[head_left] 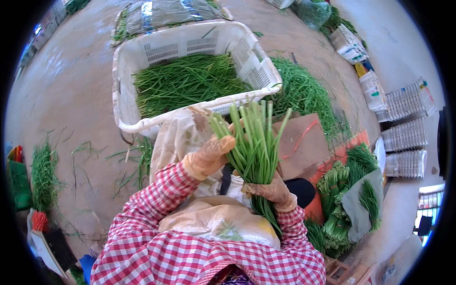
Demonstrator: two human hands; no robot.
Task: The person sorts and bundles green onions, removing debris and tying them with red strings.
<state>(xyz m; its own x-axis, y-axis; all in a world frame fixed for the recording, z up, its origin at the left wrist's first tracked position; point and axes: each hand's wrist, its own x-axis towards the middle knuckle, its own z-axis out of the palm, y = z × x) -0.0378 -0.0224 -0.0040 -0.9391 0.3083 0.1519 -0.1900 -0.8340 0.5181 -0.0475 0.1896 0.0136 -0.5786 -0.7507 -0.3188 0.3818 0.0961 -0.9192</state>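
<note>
A bunch of long green stalks point(256, 142) stands upright in front of my lap, with pale, thick ends up and thinner green ends hanging down. My right hand point(271, 191), in a stained tan glove, is wrapped round its lower part. At the left of its upper part is my left hand point(208, 156), gloved too, with thumb and fingers apart; some of its fingers are hidden behind the stalks. Beyond both hands stands a white plastic crate point(124, 102), partly filled with loose green stalks point(185, 80).
A heap of loose greens point(304, 92) lies right of the crate, behind a brown cardboard piece point(304, 142). Tied bunches point(335, 183) are stacked at my right by a grey cloth point(358, 209). A covered crate point(166, 13) sits farther off. Loose greens point(43, 175) lie left.
</note>
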